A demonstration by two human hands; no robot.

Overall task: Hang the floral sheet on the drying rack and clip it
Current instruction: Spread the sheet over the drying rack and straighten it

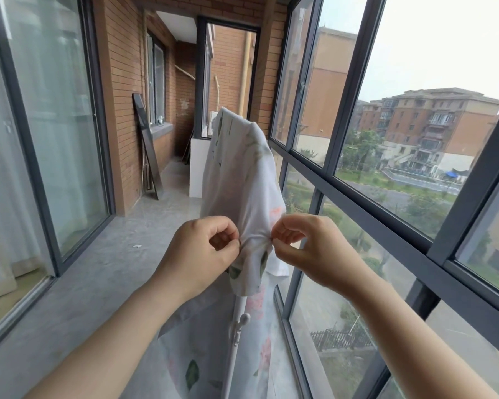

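The white floral sheet (241,180), printed with pink flowers and green leaves, is draped over the top bar of the drying rack and hangs down both sides. The bar itself is hidden under the cloth; only a white upright of the rack (236,326) shows below. My left hand (205,254) pinches the bunched near end of the sheet from the left. From the right, my right hand (306,249) pinches the same bunch, thumb and forefinger together. No clip is visible between the fingers.
I stand on a narrow glazed balcony with a grey tiled floor (104,254). Sliding glass doors (49,133) run along the left, tall windows (357,174) along the right. A dark panel (147,145) leans on the brick wall ahead; a low white wall (196,168) stands behind the rack.
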